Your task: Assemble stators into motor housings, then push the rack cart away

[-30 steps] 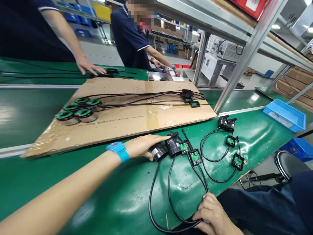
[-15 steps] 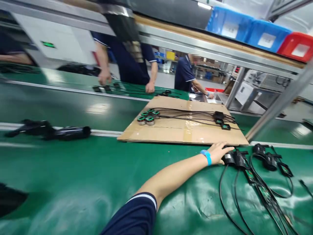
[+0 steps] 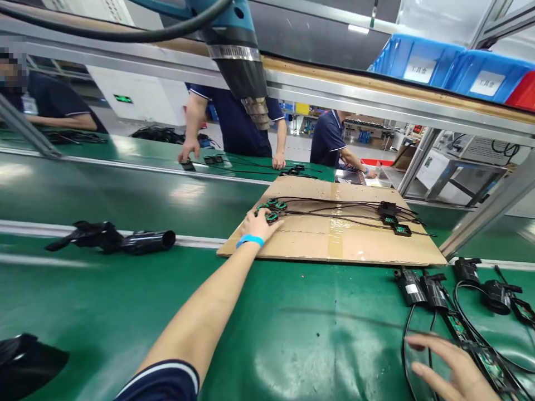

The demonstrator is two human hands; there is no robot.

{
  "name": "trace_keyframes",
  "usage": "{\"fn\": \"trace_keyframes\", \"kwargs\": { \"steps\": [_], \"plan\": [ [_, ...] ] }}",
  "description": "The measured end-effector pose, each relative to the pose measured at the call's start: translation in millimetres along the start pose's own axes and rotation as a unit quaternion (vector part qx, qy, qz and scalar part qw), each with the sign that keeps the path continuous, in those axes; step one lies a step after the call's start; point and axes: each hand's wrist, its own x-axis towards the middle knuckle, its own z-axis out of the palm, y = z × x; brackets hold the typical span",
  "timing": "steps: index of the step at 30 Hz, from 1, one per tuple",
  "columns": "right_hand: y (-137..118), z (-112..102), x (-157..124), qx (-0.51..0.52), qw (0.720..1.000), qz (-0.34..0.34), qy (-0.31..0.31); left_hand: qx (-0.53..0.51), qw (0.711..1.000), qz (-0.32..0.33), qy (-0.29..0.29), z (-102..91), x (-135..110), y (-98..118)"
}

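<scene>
My left hand (image 3: 258, 225) reaches far out onto the cardboard sheet (image 3: 334, 239) and rests over the cluster of round green-topped coils (image 3: 273, 206); its fingers curl around one, though the grip is not clear. Black wires (image 3: 334, 211) run from the coils to small black boxes (image 3: 395, 220) on the right of the sheet. My right hand (image 3: 451, 367) hovers open, fingers spread, at the lower right over the black cables (image 3: 418, 334) that lead to black cylindrical parts (image 3: 422, 288) on the green belt.
A blue heat gun (image 3: 238, 55) hangs overhead. A black tube and parts (image 3: 117, 239) lie on the belt's white divider at left. Two people work across the far belt, another at far left. Blue bins (image 3: 434, 67) sit on the upper shelf.
My left hand left the black cylindrical parts and moved up-left onto the cardboard to the green coils. My right hand came into view, open. The camera view shifted a little.
</scene>
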Motion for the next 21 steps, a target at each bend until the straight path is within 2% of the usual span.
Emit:
{"fn": "trace_keyframes", "kwargs": {
  "steps": [3,5,10,14,17,21],
  "plan": [
    [-52,15,50,0.028,0.997,-0.038,-0.054,0.009,1.0,-0.011,-0.022,6.7,11,-10],
    [-71,29,85,0.037,0.995,-0.069,-0.063,0.021,0.999,-0.014,-0.033,7.4,14,-11],
    [-82,62,180,-0.025,0.995,-0.094,-0.01,0.053,0.992,0.024,-0.114,-8.2,12,-15],
    [-98,89,254,-0.051,0.995,-0.064,0.048,0.075,0.98,0.066,-0.172,-25.5,6,-16],
    [-117,109,292,-0.061,0.993,-0.047,0.088,0.073,0.97,0.124,-0.196,-42.7,-12,-15],
    [-131,118,315,-0.071,0.988,-0.058,0.122,0.038,0.95,0.214,-0.224,-77.3,-62,-28]
  ]
}}
